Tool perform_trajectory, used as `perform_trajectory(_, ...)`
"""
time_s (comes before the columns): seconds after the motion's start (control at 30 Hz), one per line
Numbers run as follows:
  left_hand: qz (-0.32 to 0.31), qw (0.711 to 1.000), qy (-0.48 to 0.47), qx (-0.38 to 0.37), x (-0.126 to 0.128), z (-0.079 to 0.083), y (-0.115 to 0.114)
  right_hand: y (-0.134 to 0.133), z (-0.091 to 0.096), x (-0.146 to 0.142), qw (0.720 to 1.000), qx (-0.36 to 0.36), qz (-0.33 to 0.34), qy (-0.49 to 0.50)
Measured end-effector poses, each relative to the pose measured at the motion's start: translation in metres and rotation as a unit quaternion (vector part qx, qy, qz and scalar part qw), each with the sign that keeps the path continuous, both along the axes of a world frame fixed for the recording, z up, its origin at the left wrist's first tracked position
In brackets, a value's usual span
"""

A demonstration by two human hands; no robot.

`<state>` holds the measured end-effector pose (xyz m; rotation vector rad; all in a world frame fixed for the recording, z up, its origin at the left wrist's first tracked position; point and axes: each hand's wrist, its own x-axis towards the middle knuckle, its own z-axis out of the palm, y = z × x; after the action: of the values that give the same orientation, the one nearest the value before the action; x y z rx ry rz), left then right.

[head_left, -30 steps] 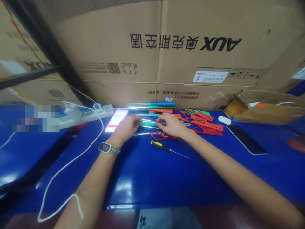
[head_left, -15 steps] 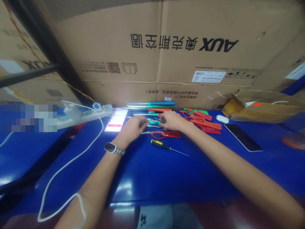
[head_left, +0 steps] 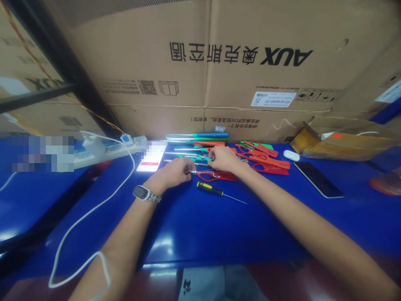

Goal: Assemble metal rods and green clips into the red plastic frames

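Note:
My left hand (head_left: 178, 172) pinches the thin metal rod (head_left: 193, 172) of a red-handled tool that resembles a long-nosed lighter. Its red half-shell (head_left: 226, 176), with a finger loop and a pale wire along it, lies flat on the table. My right hand (head_left: 224, 159) is closed at the end of a teal-handled piece (head_left: 200, 158) just beyond. Its fingertips hide what they grip there. Several similar pieces lie side by side behind, among them a blue-handled one (head_left: 213, 135). A black and yellow screwdriver (head_left: 209, 188) rests on the near side of the red one.
Orange and red shells (head_left: 265, 159) are piled right of my right hand. Further right lie a white earbud case (head_left: 291, 155) and a dark phone (head_left: 318, 179). A lit phone (head_left: 152, 159) and a power strip (head_left: 94, 154) with a white cable are at left. A large cardboard box (head_left: 150, 113) stands behind.
My left hand has moved slightly toward me, from the teal piece to the rod of the red-handled one. My right hand stays at nearly the same spot.

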<state>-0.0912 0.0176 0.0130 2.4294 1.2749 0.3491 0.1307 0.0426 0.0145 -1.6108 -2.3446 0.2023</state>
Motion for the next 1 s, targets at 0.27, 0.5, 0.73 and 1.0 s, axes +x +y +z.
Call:
perform_trajectory(0.27,-0.021,0.99,0.07,0.123,0.012,0.012,0.007,-0.005,-0.002,0.013,0.99,0.043,0.01,0.135)
perform_trajectory(0.5,-0.038,0.995,0.069,0.065,0.016,0.015,0.012,-0.057,-0.001,0.022,0.978,-0.018,0.037,0.206)
perform_trajectory(0.73,-0.086,0.985,0.087,0.125,0.027,0.012,0.02,-0.073,-0.015,0.016,0.97,-0.052,0.079,0.226)
perform_trajectory(1.0,-0.06,0.982,-0.075,0.16,0.029,0.012,-0.008,-0.07,-0.023,0.015,0.965,0.021,0.093,0.246)
